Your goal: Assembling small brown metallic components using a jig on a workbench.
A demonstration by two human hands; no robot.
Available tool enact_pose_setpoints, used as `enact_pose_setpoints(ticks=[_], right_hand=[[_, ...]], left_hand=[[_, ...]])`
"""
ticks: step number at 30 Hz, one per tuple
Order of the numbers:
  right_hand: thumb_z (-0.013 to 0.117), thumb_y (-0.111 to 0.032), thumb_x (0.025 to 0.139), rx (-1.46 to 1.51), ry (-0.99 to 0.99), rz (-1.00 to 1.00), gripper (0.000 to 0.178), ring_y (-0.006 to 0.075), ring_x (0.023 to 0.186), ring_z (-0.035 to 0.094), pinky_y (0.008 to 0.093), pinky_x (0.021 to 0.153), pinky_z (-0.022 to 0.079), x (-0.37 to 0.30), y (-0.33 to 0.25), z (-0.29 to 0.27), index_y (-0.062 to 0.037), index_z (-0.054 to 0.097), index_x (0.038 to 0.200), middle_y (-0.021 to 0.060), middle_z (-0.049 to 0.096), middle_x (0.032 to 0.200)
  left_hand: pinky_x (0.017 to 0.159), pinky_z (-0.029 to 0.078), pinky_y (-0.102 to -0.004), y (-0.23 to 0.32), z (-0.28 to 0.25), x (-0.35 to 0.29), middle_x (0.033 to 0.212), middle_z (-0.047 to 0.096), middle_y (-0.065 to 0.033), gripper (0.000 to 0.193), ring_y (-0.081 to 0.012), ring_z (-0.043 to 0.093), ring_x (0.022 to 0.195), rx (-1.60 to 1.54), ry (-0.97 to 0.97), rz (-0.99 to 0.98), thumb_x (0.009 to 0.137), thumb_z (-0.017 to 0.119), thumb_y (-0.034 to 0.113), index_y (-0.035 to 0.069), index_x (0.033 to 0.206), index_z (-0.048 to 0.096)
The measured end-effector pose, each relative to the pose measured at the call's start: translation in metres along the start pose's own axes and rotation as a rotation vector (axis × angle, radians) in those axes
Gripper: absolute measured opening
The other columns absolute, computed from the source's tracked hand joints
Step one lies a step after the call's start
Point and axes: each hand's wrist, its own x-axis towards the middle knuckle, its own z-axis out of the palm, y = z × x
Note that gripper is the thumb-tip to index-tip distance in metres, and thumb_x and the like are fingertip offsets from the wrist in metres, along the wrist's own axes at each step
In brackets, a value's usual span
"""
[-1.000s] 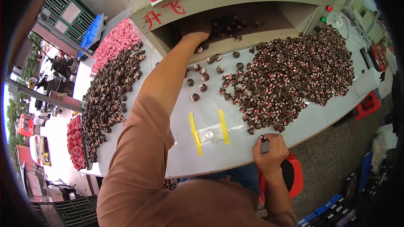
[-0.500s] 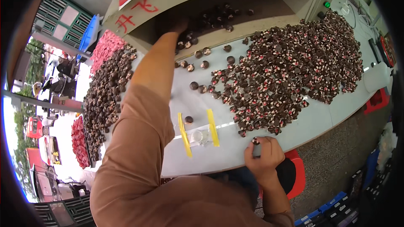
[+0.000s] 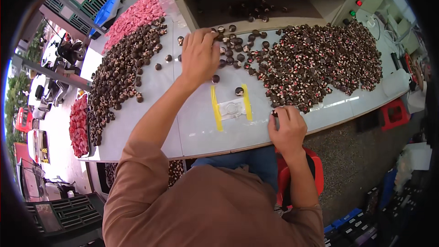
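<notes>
My left hand [image 3: 199, 58] lies palm down on the white table [image 3: 201, 132], fingers stretched forward. Small dark brown round pieces with pale patches [image 3: 236, 42] are scattered beside its fingertips; whatever lies under the palm is hidden. Nearer the front edge, my right hand [image 3: 290, 130] pinches a small dark piece [image 3: 274, 114] between thumb and fingers. Between the hands, a round clear fixture [image 3: 232, 108] sits between two yellow tape strips [image 3: 216, 109]. One loose dark ball [image 3: 239, 91] rests by the right strip.
A wide heap of dark pieces with red and pale spots [image 3: 315, 64] covers the right side. Dark balls [image 3: 123, 64], pink pieces [image 3: 137, 13] and a tray of red pieces [image 3: 79, 130] stand left. A machine opening [image 3: 256, 7] is behind; a red stool [image 3: 394, 113] stands right.
My left hand has come back out of the machine opening onto the table, and more dark balls now lie in front of the opening. My right hand still pinches its piece.
</notes>
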Motion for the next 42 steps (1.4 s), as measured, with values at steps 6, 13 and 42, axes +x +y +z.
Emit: enact_pose_setpoints(ticks=[6, 13, 42], right_hand=[[0.081, -0.006, 0.086, 0.095, 0.087, 0.038, 0.027, 0.0358, 0.086, 0.069, 0.0425, 0.073, 0.057, -0.005, 0.004, -0.006, -0.0011, 0.071, 0.110, 0.0162, 0.068, 0.099], [0.074, -0.003, 0.093, 0.176, 0.078, -0.091, 0.017, 0.0296, 0.082, 0.067, 0.0388, 0.073, 0.055, 0.116, 0.027, -0.002, 0.0018, 0.070, 0.110, 0.0153, 0.067, 0.094], [0.057, -0.043, 0.106, 0.229, 0.059, -0.321, 0.055, 0.0335, 0.139, 0.054, 0.0455, 0.119, 0.043, 0.438, 0.190, 0.411, -0.0107, 0.057, 0.151, 0.0152, 0.060, 0.149]], left_hand=[[0.117, 0.037, -0.0524, -0.061, -0.065, -0.097, 0.144, 0.053, -0.0282, 0.063, -0.0446, 0.050, 0.135, 0.116, -0.021, -0.286, 0.099, 0.071, 0.033, -0.004, 0.145, 0.051], [0.124, 0.034, -0.0501, -0.078, -0.038, -0.087, 0.157, 0.041, -0.0354, 0.087, -0.0489, 0.041, 0.147, -0.142, -0.215, -0.505, 0.101, 0.069, 0.048, -0.012, 0.155, 0.037], [0.127, 0.027, -0.0512, -0.064, -0.032, -0.068, 0.164, 0.031, -0.0346, 0.095, -0.0457, 0.032, 0.154, -0.397, -0.205, -0.676, 0.102, 0.070, 0.043, -0.013, 0.162, 0.021]])
